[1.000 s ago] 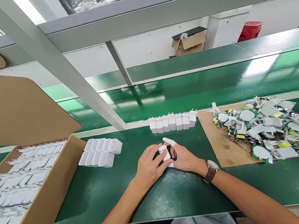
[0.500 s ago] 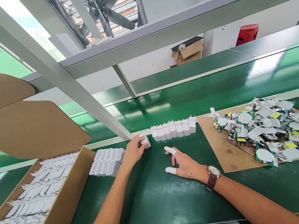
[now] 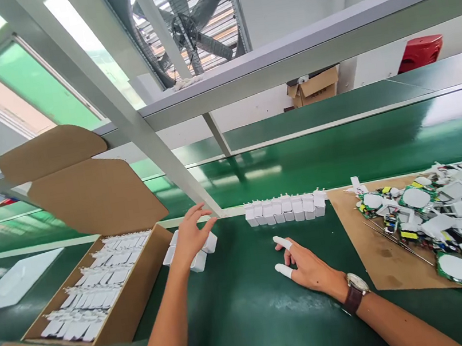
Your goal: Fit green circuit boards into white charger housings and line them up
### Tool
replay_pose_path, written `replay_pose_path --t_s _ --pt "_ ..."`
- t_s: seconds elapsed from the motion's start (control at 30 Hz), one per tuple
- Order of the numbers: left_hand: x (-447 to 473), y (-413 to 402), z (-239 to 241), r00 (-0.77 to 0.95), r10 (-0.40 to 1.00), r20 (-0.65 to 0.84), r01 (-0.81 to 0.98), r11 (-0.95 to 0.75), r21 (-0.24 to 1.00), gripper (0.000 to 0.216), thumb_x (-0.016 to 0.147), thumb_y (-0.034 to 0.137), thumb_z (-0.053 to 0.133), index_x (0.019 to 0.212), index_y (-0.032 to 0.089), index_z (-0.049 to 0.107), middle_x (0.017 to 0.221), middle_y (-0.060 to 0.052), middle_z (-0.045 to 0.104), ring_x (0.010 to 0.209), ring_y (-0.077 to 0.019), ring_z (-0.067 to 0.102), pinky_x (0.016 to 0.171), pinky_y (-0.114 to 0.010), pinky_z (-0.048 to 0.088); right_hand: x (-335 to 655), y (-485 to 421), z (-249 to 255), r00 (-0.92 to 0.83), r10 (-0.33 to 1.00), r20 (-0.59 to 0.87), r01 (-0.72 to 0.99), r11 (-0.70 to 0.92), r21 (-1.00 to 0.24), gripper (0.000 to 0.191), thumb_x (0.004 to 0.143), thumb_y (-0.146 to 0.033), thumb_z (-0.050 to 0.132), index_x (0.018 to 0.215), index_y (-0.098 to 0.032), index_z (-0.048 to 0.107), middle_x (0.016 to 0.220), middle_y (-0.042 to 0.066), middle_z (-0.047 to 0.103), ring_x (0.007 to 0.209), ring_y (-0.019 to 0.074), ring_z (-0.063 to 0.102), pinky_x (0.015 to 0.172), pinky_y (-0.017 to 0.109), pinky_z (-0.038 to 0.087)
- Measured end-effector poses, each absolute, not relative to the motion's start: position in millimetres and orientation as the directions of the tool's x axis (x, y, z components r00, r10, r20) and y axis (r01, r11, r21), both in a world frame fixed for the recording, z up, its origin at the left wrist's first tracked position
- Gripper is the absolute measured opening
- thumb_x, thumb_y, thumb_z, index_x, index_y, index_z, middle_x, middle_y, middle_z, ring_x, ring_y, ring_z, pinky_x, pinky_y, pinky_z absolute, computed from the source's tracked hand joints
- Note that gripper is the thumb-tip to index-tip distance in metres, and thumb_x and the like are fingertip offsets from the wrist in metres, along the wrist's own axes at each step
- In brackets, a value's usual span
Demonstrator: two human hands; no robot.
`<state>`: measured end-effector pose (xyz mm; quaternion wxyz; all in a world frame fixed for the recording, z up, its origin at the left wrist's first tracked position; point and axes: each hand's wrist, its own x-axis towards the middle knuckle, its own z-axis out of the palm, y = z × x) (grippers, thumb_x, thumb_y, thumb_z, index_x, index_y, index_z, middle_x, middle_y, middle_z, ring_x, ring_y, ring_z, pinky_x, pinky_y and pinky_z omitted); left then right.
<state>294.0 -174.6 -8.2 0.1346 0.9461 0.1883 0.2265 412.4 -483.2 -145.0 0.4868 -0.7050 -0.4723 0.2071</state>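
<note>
The fingers (image 3: 196,209) of the left hand (image 3: 192,235) are spread wide over a block of white casings (image 3: 199,261), which is laid flat on the green worktop (image 3: 251,308) just beside an open cardboard box (image 3: 141,295). The box is filled with rows of white parts (image 3: 95,285). The right hand (image 3: 312,268) is rested on the worktop, its fingers loosely parted and holding nothing, two of them capped with finger cots (image 3: 283,241). Farther right, circuit boards (image 3: 436,211) are heaped on a cardboard sheet (image 3: 382,254).
</note>
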Motion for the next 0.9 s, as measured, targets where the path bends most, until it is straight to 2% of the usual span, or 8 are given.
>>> replay_pose_path --t_s 0.13,0.23,0.37,0.53,0.6,0.67,0.73,0.9 --pt "246 -164 -6 0.883 0.412 0.226 0.424 -0.906 -0.003 0.023 0.081 0.041 0.08 0.094 0.022 0.079 0.146 -0.014 0.06 0.143 -0.0458 0.044 0.112 -0.067 0.042 413 -482 -146 0.475 0.867 0.149 0.472 -0.108 -0.875 0.058 0.095 -0.03 0.061 0.149 -0.023 0.042 0.099 0.001 0.062 0.072 0.0148 0.056 0.073 0.034 0.051" --pt "238 -175 -31 0.903 0.383 0.193 0.405 -0.91 -0.089 0.006 0.08 0.025 0.077 0.081 0.019 0.077 0.147 -0.015 0.059 0.147 -0.0503 0.037 0.11 -0.072 0.039 414 -480 -141 0.473 0.863 0.176 0.504 -0.102 -0.858 0.056 0.094 -0.027 0.063 0.147 -0.022 0.045 0.1 0.002 0.063 0.071 0.0138 0.055 0.072 0.032 0.051" --pt "266 -211 -64 0.952 0.165 0.258 0.141 -0.984 0.107 0.02 0.091 0.033 0.063 0.078 0.02 0.068 0.147 -0.013 0.059 0.141 -0.0396 0.049 0.111 -0.06 0.045 418 -478 -129 0.446 0.871 0.204 0.576 -0.105 -0.81 0.056 0.093 -0.025 0.066 0.145 -0.02 0.048 0.112 0.005 0.064 0.076 0.013 0.06 0.074 0.029 0.053" --pt "309 -263 -80 0.974 -0.064 0.216 -0.134 -0.935 0.327 0.027 0.096 0.042 0.054 0.081 0.021 0.061 0.147 -0.012 0.059 0.117 -0.0264 0.068 0.1 -0.04 0.056 432 -510 -100 0.389 0.902 0.185 0.682 -0.148 -0.716 0.047 0.093 -0.032 0.07 0.137 -0.02 0.058 0.114 0.007 0.068 0.096 0.019 0.067 0.088 0.032 0.055" --pt "317 -270 -85 0.97 -0.073 0.234 -0.158 -0.915 0.372 0.028 0.097 0.045 0.053 0.085 0.021 0.062 0.145 -0.01 0.059 0.111 -0.0238 0.07 0.097 -0.036 0.057 440 -544 -85 0.414 0.881 0.229 0.776 -0.211 -0.594 0.038 0.098 -0.034 0.063 0.134 -0.021 0.06 0.122 0.01 0.068 0.107 0.0223 0.067 0.095 0.036 0.053" --pt "320 -269 -91 0.96 -0.044 0.275 -0.158 -0.899 0.408 0.029 0.097 0.05 0.055 0.096 0.023 0.064 0.143 -0.009 0.06 0.113 -0.0239 0.07 0.095 -0.034 0.057 450 -589 -73 0.498 0.82 0.281 0.834 -0.365 -0.414 0.031 0.102 -0.034 0.056 0.129 -0.021 0.064 0.124 0.011 0.069 0.112 0.0247 0.066 0.099 0.039 0.052" --pt "320 -265 -99 0.948 0.002 0.318 -0.147 -0.885 0.442 0.034 0.095 0.056 0.057 0.107 0.024 0.064 0.141 -0.008 0.062 0.118 -0.0259 0.068 0.097 -0.035 0.057 460 -639 -69 0.634 0.712 0.301 0.773 -0.57 -0.278 0.026 0.102 -0.033 0.055 0.122 -0.021 0.067 0.118 0.012 0.072 0.109 0.0269 0.067 0.096 0.041 0.054" --pt "318 -262 -114 0.925 0.08 0.372 -0.131 -0.852 0.507 0.046 0.091 0.065 0.061 0.115 0.026 0.062 0.139 -0.007 0.064 0.122 -0.0288 0.067 0.103 -0.039 0.055 475 -735 -90 0.764 0.572 0.298 0.629 -0.763 -0.148 0.026 0.091 -0.018 0.059 0.116 -0.016 0.068 0.12 0.018 0.07 0.112 0.034 0.063 0.098 0.052 0.052"
